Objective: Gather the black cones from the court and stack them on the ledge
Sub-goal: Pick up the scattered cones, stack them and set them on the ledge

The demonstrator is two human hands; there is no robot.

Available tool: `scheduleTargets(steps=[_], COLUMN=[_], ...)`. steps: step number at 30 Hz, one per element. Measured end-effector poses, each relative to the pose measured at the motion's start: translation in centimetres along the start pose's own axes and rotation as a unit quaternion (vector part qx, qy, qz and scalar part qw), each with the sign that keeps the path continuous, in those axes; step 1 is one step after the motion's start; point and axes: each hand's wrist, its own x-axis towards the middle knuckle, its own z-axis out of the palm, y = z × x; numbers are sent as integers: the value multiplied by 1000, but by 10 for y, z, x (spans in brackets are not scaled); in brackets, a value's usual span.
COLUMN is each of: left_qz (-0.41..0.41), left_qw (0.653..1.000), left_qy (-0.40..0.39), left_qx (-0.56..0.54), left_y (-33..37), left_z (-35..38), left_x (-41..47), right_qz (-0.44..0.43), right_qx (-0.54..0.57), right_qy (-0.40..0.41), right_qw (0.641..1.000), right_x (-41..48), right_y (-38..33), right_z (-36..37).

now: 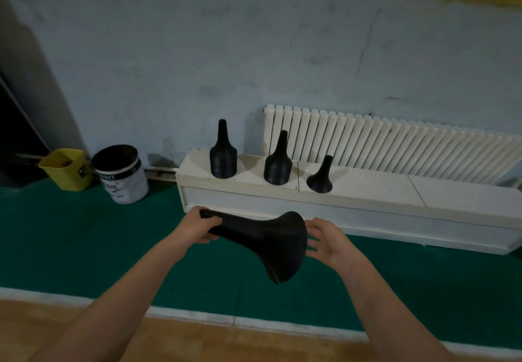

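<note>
1. Left hand (202, 226) is closed round the narrow neck of a black cone (262, 241) w/ fingers wrapped; cone lies sideways at centre frame, neck pointing left, flared base to the right & tipped down.
2. Right hand (324, 240) sits at the cone's flared base, fingers spread & loosely open; I can't tell if fingertips actually touch the rim. No grip that I can see.
3. Under my arms, bottom of frame: wood floor, then a white line, then green court surface (84, 248).
4. Past the hands, mid frame: white ledge (367, 189) running left to right along the wall.
5. On the ledge, upright: tall cone stack (223, 154) at the left end, shorter stack (278, 161) just right of it, then a single cone (320, 176) further right. All three apart, not touching.
6. Left of the ledge on the floor: white paint bucket (121, 175), w/ a yellow bucket (67, 169) just beside it.
7. Behind the ledge: white radiator (395, 141) on a blue-grey wall.
</note>
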Motion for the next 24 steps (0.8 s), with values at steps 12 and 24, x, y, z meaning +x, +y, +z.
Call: scheduleTargets(steps=[12,24], left_qz=[11,24], left_qw=[1000,999], left_qy=[6,-25], left_qx=[9,19], left_y=[86,206], left_z=[55,123], left_x=[135,340], right_qz=[19,35], right_qx=[81,99], right_qy=[-15,18], right_qw=[996,994], right_x=[142,319], right_y=[-109,-248], right_z=[-44,-85])
